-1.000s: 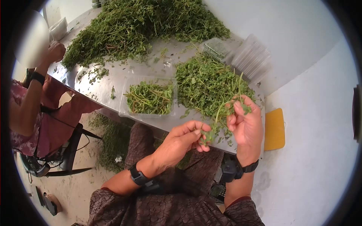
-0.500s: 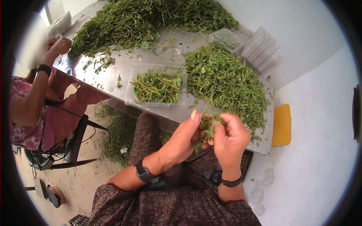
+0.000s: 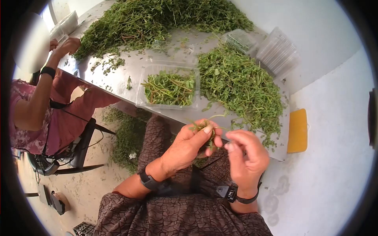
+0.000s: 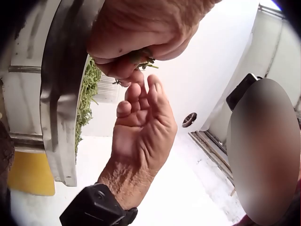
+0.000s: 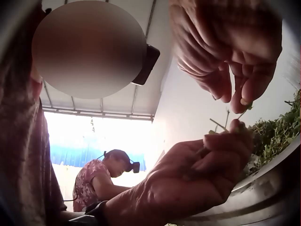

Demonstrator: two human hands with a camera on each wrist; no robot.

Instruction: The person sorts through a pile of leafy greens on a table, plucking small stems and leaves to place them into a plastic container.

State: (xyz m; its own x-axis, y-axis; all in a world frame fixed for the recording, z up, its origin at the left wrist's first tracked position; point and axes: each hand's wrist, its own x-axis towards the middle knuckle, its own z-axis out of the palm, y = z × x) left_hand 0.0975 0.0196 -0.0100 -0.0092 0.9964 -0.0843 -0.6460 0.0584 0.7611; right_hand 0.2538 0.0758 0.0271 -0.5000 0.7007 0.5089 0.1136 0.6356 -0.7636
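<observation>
Open air above the lap; ahead, the table edge (image 3: pixel 185 118), tray (image 3: pixel 170 89) and herb pile (image 3: pixel 242 88) block passage.

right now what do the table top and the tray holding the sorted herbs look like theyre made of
Table top: likely stainless steel or similar sheet metal, grey with a dull shine and a folded rim.
Tray: thin clear plastic, see-through walls with glossy edges.
Herbs in it: fresh green stems and leaves.

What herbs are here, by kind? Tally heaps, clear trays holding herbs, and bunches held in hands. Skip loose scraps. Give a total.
Herb heaps: 2, the large far heap and the near heap
Clear trays holding herbs: 2, the open tray and the small far tray
Bunches in hands: 1, the bunch of sprigs in the left hand
Total: 5
</observation>
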